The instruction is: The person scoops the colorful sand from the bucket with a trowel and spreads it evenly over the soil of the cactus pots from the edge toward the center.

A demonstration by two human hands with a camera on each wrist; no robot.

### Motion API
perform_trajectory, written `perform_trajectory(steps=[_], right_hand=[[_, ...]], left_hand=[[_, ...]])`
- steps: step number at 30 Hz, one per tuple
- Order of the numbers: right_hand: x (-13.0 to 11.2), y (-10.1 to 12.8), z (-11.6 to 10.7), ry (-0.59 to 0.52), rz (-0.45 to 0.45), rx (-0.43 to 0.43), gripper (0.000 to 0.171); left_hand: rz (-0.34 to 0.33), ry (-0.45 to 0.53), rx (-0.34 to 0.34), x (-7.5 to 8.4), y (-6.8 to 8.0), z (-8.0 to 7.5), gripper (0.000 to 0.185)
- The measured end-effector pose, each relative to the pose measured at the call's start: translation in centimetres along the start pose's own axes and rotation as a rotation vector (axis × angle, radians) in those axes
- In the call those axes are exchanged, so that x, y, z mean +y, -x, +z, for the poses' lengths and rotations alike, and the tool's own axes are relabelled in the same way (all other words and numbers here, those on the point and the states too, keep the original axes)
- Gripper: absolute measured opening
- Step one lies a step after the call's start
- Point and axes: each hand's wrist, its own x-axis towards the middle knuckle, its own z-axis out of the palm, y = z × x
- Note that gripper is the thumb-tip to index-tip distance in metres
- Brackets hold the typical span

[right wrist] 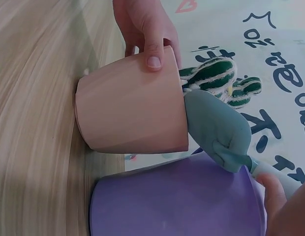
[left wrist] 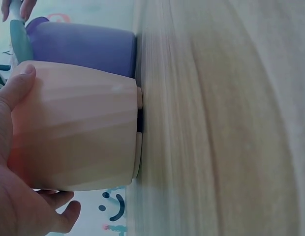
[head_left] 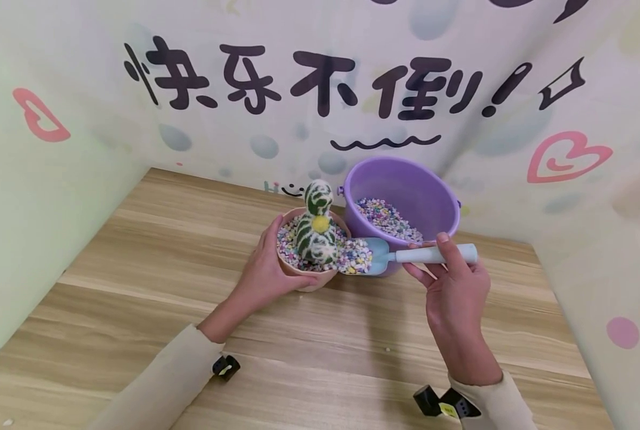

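My left hand [head_left: 268, 263] grips the rim and side of a pinkish flower pot [left wrist: 78, 128], which stands upright on the table. In the pot a green and white cactus [head_left: 317, 239] with a yellow flower rises out of colourful pebbles [head_left: 289, 242]. My right hand [head_left: 457, 286] holds a light blue trowel [head_left: 433, 255] by its handle. Multicoloured pebbles lie on the trowel's blade [right wrist: 216, 128], whose tip is right at the pot's rim beside the cactus. Behind the trowel is a purple bucket [head_left: 400, 173] with more pebbles [head_left: 387, 218] inside.
The wood-grain table [head_left: 153, 275] ends at a patterned back wall [head_left: 298, 30] with black writing. Bucket and pot stand side by side close to that wall. A stray pebble [head_left: 388, 349] lies on the table.
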Motion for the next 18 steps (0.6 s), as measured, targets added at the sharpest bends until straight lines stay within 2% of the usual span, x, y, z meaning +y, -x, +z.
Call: perform_trajectory(steps=[13, 18], right_hand=[[-0.17, -0.04, 0.36, 0.014, -0.001, 0.010, 0.025], [-0.32, 0.03, 0.54, 0.034, -0.011, 0.007, 0.025]], left_hand=[[0.002, -0.068, 0.052, 0.30, 0.21, 0.46, 0.133], [0.002, -0.061, 0.028, 0.36, 0.31, 0.30, 0.135]])
